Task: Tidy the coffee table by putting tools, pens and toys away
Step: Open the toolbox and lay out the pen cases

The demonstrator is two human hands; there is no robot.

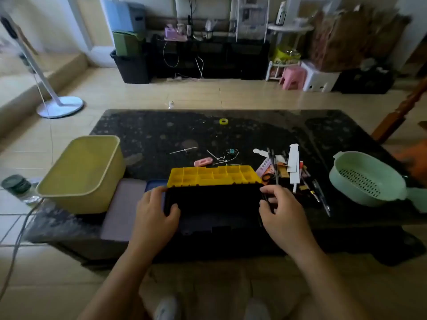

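Observation:
A black toolbox (215, 204) lies at the near edge of the dark coffee table (254, 132), with a yellow divided tray (213, 175) at its far side. My left hand (154, 215) grips the box's left end, thumb over the rim. My right hand (280, 211) holds the right end, fingers curled at its corner. Right of the box lies a heap of pens, scissors and paper strips (291, 172). Behind the tray lie a pink clip (203, 161), cable ties (221, 158) and a binder clip (231, 151).
A yellow bin (83, 174) stands at the table's left, a green colander (367, 179) at the right. A yellow tape roll (223, 121) lies far back. A purple flat pad (122, 209) lies under the box's left side. A jar (17, 185) stands on the floor at left.

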